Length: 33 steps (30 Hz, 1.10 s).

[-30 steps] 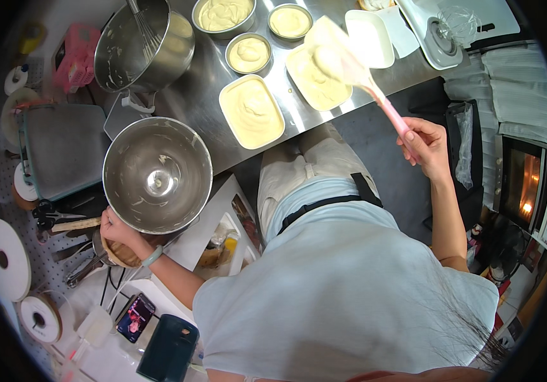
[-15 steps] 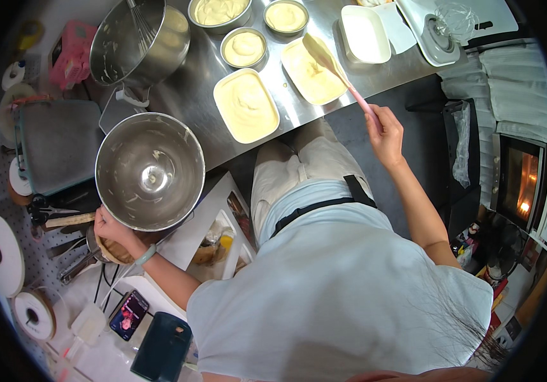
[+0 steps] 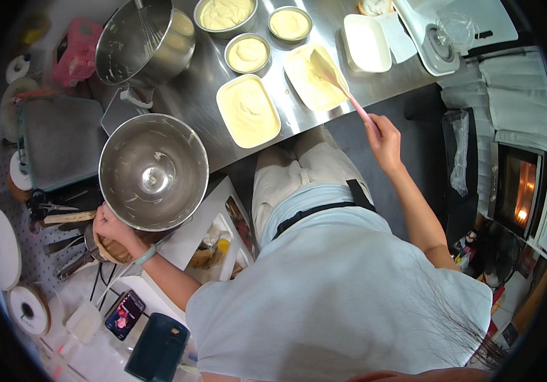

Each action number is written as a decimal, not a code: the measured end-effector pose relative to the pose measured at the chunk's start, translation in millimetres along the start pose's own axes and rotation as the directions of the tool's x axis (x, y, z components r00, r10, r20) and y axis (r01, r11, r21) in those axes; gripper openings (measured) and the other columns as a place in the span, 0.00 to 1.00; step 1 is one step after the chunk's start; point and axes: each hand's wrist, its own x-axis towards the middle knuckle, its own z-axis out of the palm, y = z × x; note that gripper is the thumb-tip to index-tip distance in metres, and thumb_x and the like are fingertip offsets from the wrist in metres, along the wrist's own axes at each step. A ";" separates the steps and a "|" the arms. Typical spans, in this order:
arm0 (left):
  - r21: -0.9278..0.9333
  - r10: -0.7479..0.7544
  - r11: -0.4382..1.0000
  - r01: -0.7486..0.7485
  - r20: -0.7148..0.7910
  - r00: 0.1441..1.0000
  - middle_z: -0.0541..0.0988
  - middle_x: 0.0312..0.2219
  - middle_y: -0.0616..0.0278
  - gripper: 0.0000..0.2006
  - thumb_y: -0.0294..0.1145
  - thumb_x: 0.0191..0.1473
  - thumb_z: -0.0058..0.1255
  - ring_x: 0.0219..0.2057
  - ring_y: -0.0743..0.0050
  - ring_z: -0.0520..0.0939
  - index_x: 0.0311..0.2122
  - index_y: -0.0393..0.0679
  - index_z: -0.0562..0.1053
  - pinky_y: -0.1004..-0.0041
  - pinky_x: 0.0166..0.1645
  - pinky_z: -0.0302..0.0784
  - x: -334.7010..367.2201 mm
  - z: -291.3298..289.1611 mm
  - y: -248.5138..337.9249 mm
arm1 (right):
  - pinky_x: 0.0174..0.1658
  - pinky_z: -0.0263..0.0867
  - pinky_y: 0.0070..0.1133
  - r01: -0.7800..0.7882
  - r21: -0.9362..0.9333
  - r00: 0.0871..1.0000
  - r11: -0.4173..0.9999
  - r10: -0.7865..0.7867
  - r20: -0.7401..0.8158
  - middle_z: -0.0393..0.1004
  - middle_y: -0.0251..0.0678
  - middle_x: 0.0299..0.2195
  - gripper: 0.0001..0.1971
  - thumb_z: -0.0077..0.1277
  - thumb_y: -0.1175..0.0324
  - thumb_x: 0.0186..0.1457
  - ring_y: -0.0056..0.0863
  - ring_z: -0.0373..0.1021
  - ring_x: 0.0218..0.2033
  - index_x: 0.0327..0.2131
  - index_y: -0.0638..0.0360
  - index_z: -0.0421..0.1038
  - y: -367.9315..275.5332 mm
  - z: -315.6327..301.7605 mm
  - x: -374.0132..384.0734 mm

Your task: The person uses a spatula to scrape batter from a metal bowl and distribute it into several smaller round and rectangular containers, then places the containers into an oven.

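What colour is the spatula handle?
The spatula handle is pink; the head view shows it best.

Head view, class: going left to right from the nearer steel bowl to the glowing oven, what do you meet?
Nearer steel bowl, nearer rectangular filled tub, farther rectangular filled tub, right hand, glowing oven.

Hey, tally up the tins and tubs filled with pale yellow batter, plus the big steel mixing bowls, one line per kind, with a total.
Round silver metal tins of pale yellow creamy batter: 3
Pale rectangular tubs of the same batter: 2
Large round stainless-steel mixing bowls: 2
Total: 7
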 end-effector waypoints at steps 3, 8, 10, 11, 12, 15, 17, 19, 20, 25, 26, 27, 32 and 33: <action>0.016 0.031 0.999 -0.031 -0.016 0.999 0.65 0.10 0.73 0.11 0.22 0.46 0.45 0.16 0.89 0.59 0.14 0.32 0.67 0.81 0.21 0.55 -1.6 -2.1 -3.1 | 0.26 0.61 0.21 -0.088 0.044 0.995 0.995 0.086 0.042 0.67 0.40 0.21 0.09 0.52 0.75 0.48 0.30 0.64 0.20 0.35 0.65 0.71 -1.2 -1.5 -0.3; 0.037 0.015 0.999 -0.015 -0.002 1.000 0.66 0.11 0.73 0.12 0.24 0.48 0.44 0.16 0.88 0.60 0.16 0.31 0.67 0.80 0.21 0.57 -1.8 3.2 9.3 | 0.21 0.58 0.15 -0.416 0.307 0.906 0.856 0.364 0.216 0.71 0.33 0.22 0.09 0.51 0.71 0.52 0.17 0.62 0.16 0.35 0.67 0.72 10.6 -1.3 -0.3; 0.024 0.033 0.999 -0.032 -0.043 0.999 0.62 0.08 0.72 0.12 0.24 0.46 0.46 0.15 0.89 0.57 0.13 0.33 0.65 0.79 0.20 0.53 -3.4 6.6 12.5 | 0.17 0.56 0.13 -0.561 0.475 0.827 0.678 0.437 0.352 0.71 0.33 0.22 0.10 0.50 0.70 0.53 0.14 0.61 0.15 0.35 0.68 0.71 6.4 -5.8 2.5; 0.032 0.045 0.999 -0.044 -0.047 0.998 0.62 0.08 0.72 0.12 0.23 0.46 0.46 0.15 0.88 0.57 0.13 0.33 0.65 0.79 0.20 0.53 -3.4 7.4 12.7 | 0.15 0.54 0.12 -0.624 0.538 0.782 0.567 0.457 0.424 0.70 0.32 0.21 0.10 0.49 0.69 0.54 0.13 0.60 0.14 0.35 0.68 0.70 4.1 -8.9 4.0; 0.040 0.058 0.998 -0.056 -0.051 0.997 0.62 0.08 0.72 0.12 0.23 0.46 0.46 0.16 0.88 0.57 0.13 0.33 0.65 0.78 0.20 0.53 -3.4 8.0 12.5 | 0.14 0.54 0.12 -0.647 0.572 0.762 0.504 0.452 0.464 0.70 0.32 0.21 0.10 0.49 0.69 0.54 0.13 0.60 0.13 0.36 0.68 0.70 4.1 -11.6 5.1; 0.051 0.047 0.998 -0.046 -0.028 0.998 0.65 0.10 0.71 0.11 0.24 0.46 0.45 0.16 0.88 0.59 0.15 0.33 0.67 0.79 0.21 0.55 -2.0 2.7 3.5 | 0.11 0.52 0.11 -0.696 0.634 0.713 0.336 0.422 0.560 0.70 0.33 0.20 0.11 0.47 0.69 0.55 0.14 0.60 0.12 0.36 0.68 0.68 5.3 -20.2 8.1; 0.024 0.008 1.000 -0.008 -0.024 1.000 0.69 0.11 0.71 0.10 0.23 0.47 0.45 0.17 0.88 0.62 0.16 0.32 0.69 0.80 0.22 0.58 -4.1 0.9 6.7 | 0.11 0.52 0.11 -0.715 0.642 0.693 0.276 0.401 0.599 0.69 0.33 0.20 0.10 0.46 0.69 0.55 0.13 0.59 0.12 0.37 0.68 0.68 1.0 -25.0 9.5; -0.030 -0.044 0.999 0.043 -0.043 0.998 0.72 0.13 0.70 0.09 0.23 0.47 0.44 0.18 0.88 0.64 0.19 0.32 0.71 0.81 0.23 0.61 -8.3 2.6 10.9 | 0.11 0.52 0.11 -0.711 0.634 0.700 0.305 0.395 0.595 0.69 0.33 0.20 0.11 0.46 0.69 0.55 0.13 0.59 0.12 0.37 0.68 0.67 -5.9 -30.0 12.0; -0.026 -0.059 0.998 0.059 -0.012 0.998 0.76 0.17 0.68 0.09 0.22 0.47 0.43 0.19 0.87 0.67 0.21 0.31 0.73 0.81 0.26 0.64 -7.8 -2.4 12.2 | 0.11 0.52 0.11 -0.713 0.629 0.699 0.310 0.380 0.605 0.69 0.33 0.20 0.11 0.46 0.69 0.55 0.13 0.59 0.12 0.38 0.68 0.67 -11.1 -27.8 13.0; 0.005 -0.011 1.000 0.011 -0.002 1.000 0.71 0.15 0.69 0.07 0.23 0.45 0.45 0.20 0.86 0.64 0.20 0.29 0.70 0.78 0.26 0.62 -5.6 3.1 7.4 | 0.14 0.53 0.09 -0.612 0.453 0.712 0.648 0.203 0.672 0.71 0.32 0.21 0.10 0.47 0.70 0.54 0.11 0.61 0.14 0.38 0.64 0.70 -65.7 -17.0 26.1; 0.026 0.014 1.000 -0.014 -0.015 1.000 0.68 0.12 0.68 0.08 0.23 0.45 0.46 0.19 0.85 0.62 0.19 0.30 0.68 0.78 0.25 0.61 -4.8 4.5 7.9 | 0.17 0.57 0.12 -0.547 0.413 0.695 0.728 0.120 0.709 0.72 0.30 0.22 0.09 0.49 0.71 0.53 0.12 0.63 0.17 0.38 0.63 0.71 -85.1 -10.4 31.5; 0.051 0.027 0.998 -0.025 -0.025 0.999 0.66 0.12 0.68 0.08 0.23 0.45 0.46 0.18 0.85 0.61 0.18 0.30 0.68 0.78 0.25 0.61 -5.1 3.1 11.3 | 0.19 0.59 0.16 -0.318 0.464 0.736 0.827 -0.093 0.670 0.72 0.31 0.23 0.09 0.50 0.71 0.52 0.16 0.65 0.19 0.38 0.63 0.71 -97.7 5.7 34.2; 0.024 0.051 0.998 -0.050 -0.016 0.999 0.59 0.11 0.66 0.11 0.22 0.44 0.47 0.18 0.82 0.58 0.15 0.32 0.62 0.77 0.25 0.59 -9.6 4.9 22.7 | 0.27 0.65 0.25 0.679 0.308 0.489 0.667 -0.723 0.489 0.69 0.37 0.22 0.11 0.51 0.74 0.42 0.34 0.68 0.25 0.34 0.61 0.71 -166.5 74.3 54.4; 0.012 0.079 0.997 -0.079 -0.013 0.997 0.58 0.11 0.64 0.11 0.21 0.44 0.46 0.17 0.81 0.57 0.15 0.32 0.61 0.77 0.26 0.58 -8.6 6.2 20.8 | 0.27 0.65 0.25 0.748 0.263 0.444 0.609 -0.755 0.483 0.68 0.36 0.23 0.10 0.50 0.74 0.42 0.32 0.68 0.26 0.33 0.61 0.71 -172.5 84.8 59.7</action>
